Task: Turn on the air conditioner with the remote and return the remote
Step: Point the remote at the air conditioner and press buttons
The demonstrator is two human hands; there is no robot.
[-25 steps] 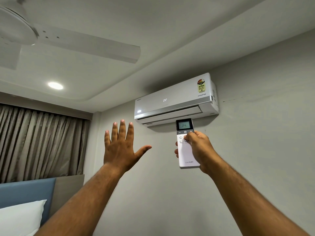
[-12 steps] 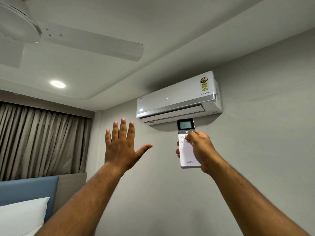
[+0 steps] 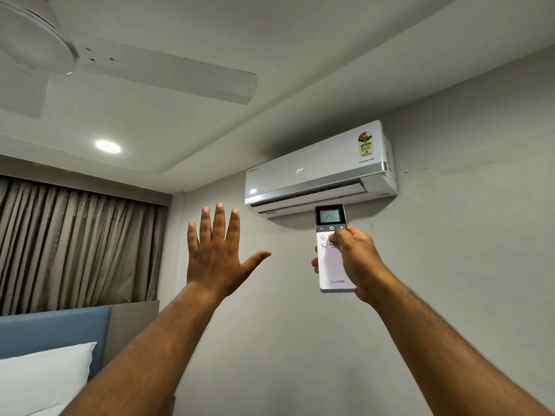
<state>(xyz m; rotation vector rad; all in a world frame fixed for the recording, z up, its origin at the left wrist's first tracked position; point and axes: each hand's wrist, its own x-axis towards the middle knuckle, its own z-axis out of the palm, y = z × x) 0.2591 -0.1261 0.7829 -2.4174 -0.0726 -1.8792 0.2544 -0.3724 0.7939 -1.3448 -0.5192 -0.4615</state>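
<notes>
A white air conditioner (image 3: 318, 169) hangs high on the grey wall, its front showing 24 and its bottom flap slightly apart from the body. My right hand (image 3: 357, 259) holds a white remote (image 3: 332, 265) upright just below the unit, thumb resting on the buttons under the power key. The remote's screen reads 24. My left hand (image 3: 217, 253) is raised to the left of the remote, fingers spread, holding nothing.
A white ceiling fan (image 3: 126, 64) sits at the upper left beside a lit ceiling light (image 3: 108, 146). Brown curtains (image 3: 75, 247) cover the left wall. A blue headboard (image 3: 54, 331) and a white pillow (image 3: 39, 382) lie at the lower left.
The view has shifted slightly, so the air conditioner sits a little further right and higher. The flap gap looks a bit wider. Both hands have kept their poses.
</notes>
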